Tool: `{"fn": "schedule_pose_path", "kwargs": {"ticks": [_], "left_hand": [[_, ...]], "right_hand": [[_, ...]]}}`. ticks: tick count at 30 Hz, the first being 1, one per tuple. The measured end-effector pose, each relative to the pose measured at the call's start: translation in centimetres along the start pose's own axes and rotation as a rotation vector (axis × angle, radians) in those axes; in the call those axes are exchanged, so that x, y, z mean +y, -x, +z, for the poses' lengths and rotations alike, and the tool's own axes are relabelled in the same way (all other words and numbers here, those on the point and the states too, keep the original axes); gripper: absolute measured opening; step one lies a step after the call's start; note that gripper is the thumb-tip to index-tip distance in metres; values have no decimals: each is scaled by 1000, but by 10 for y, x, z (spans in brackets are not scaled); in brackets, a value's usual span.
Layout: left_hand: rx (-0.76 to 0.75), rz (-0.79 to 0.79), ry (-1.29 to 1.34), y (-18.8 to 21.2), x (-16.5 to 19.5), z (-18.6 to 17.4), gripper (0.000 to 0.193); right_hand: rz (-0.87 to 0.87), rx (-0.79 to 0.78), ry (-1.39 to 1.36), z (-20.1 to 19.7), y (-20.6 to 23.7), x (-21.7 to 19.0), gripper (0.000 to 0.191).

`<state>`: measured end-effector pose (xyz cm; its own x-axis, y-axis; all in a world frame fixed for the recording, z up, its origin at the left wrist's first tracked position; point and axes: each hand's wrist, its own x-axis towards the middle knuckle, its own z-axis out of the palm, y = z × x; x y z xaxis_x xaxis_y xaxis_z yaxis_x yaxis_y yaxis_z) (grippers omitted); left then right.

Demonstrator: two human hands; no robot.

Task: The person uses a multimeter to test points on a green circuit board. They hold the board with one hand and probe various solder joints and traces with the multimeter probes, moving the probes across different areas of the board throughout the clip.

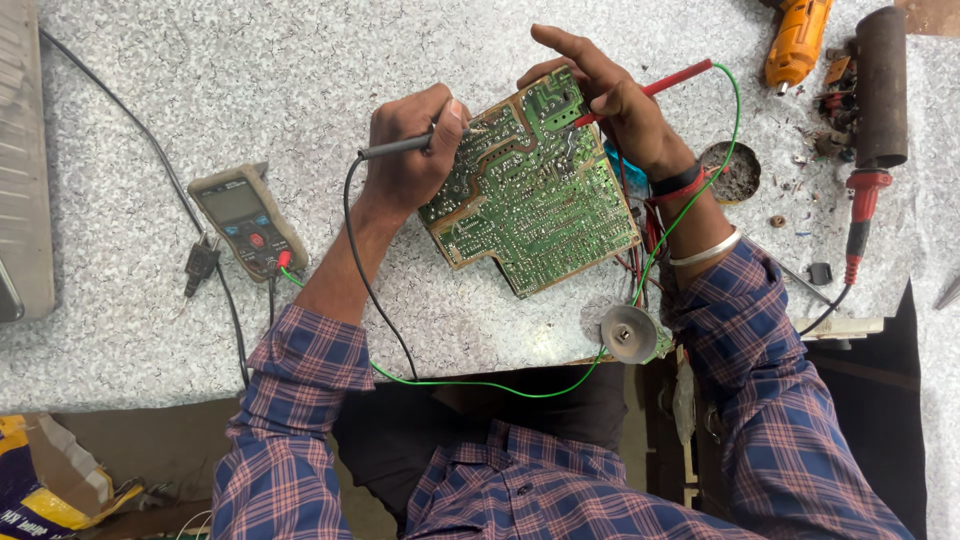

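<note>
The green circuit board (pixel 530 185) lay solder side up at the middle of the speckled counter (pixel 200 80). The left hand (pixel 410 150) had its fingers clenched around a black test probe (pixel 395 148), tip at the board's left edge. The right hand (pixel 610 95) pinched a red test probe (pixel 660 85) against the board's far right corner. A multimeter (pixel 247 220) sat to the left, an orange tool (pixel 797 40) far right.
</note>
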<state>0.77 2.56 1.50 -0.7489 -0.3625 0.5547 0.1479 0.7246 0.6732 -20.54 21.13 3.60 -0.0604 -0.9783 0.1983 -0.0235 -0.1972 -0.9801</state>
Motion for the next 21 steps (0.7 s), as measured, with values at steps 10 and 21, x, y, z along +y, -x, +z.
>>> {"fn": "schedule_pose_path", "kwargs": {"ticks": [10, 21], "left_hand": [[-2, 17, 7, -1, 3, -1, 45], [-6, -1, 6, -1, 1, 1, 46]], "right_hand": [[20, 2, 36, -1, 0, -1, 92], [21, 1, -41, -1, 0, -9, 88]]}}
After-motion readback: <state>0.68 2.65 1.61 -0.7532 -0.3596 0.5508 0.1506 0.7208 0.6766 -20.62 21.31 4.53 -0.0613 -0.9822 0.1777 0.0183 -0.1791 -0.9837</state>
